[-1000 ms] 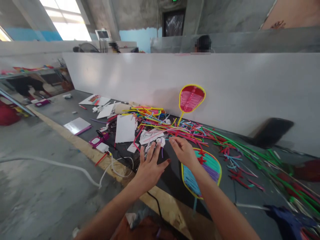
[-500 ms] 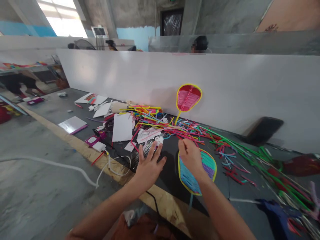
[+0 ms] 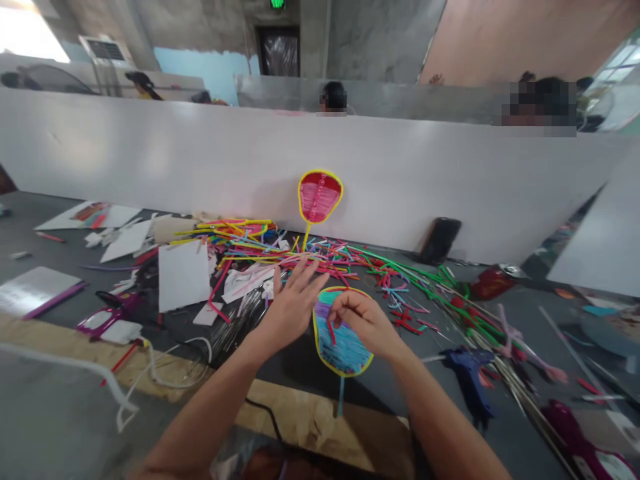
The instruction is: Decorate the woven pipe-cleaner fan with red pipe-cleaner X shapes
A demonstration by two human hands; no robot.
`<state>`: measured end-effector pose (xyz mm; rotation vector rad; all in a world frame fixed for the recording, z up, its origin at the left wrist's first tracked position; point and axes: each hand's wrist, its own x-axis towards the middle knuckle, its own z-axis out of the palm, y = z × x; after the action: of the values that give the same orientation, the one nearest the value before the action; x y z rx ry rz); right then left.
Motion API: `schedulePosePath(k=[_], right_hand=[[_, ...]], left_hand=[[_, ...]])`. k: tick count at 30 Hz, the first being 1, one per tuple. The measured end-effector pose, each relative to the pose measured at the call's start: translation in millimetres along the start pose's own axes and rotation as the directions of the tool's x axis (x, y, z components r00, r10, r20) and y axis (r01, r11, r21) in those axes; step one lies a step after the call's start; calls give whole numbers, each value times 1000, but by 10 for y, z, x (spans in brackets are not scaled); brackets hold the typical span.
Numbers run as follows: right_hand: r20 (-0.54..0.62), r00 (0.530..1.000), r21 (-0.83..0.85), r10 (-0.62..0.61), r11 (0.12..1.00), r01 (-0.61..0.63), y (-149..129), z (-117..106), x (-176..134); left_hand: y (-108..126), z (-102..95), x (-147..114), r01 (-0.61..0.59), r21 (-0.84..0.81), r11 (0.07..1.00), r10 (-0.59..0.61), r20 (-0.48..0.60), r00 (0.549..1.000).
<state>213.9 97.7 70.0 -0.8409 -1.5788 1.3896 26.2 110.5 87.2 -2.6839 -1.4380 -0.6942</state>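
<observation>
My right hand (image 3: 364,322) is closed, with thumb and forefinger pinched on a short red pipe cleaner (image 3: 331,331) that hangs down from them. Just beneath it lies a fan-shaped piece (image 3: 345,360) filled in blue, purple and teal, with a yellow rim and a blue stem pointing toward me. My left hand (image 3: 286,308) is open, fingers stretched forward over the dark tabletop, close to a pile of pipe cleaners (image 3: 330,268). Behind the pile, a pink and red fan (image 3: 321,198) with a yellow rim and handle stands upright by the white partition.
A black phone (image 3: 440,241) leans against the partition (image 3: 225,160). To the right are a red can (image 3: 495,281) and a blue glue gun (image 3: 470,379). White paper (image 3: 184,275), a purple device (image 3: 111,317) and a white cable (image 3: 170,383) lie to the left.
The view has turned to the right. My right hand has shifted off the fan's upper part, and the red pipe cleaner now shows in its fingers. My left hand stays open and has moved nearer the pile.
</observation>
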Motion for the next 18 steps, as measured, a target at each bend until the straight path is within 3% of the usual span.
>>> schedulePosePath(k=[2, 4, 6, 9, 13, 18], right_hand=[[-67, 998, -23, -10, 1000, 9, -25, -129, -93], [-159, 987, -92, -22, 996, 8, 0, -267, -195], [-241, 970, -210, -8, 977, -44, 75, -388, -293], [-334, 942, -373, 44, 911, -175, 226, -519, -412], [-427, 901, -480, 69, 827, -291, 378, -640, -485], [-528, 849, -544, -20, 776, -319, 445, -771, -476]], left_hand=[[-10, 70, 78, 83, -7, 997, -83, -43, 996], [-24, 144, 81, 84, 18, 996, -83, -71, 994], [-27, 241, 13, -30, 52, 998, 31, -19, 999], [-35, 435, -138, -230, 46, 972, 223, 117, 968], [-89, 650, -221, -310, 44, 950, 298, 172, 939], [-114, 727, -133, -371, 42, 928, 357, 190, 914]])
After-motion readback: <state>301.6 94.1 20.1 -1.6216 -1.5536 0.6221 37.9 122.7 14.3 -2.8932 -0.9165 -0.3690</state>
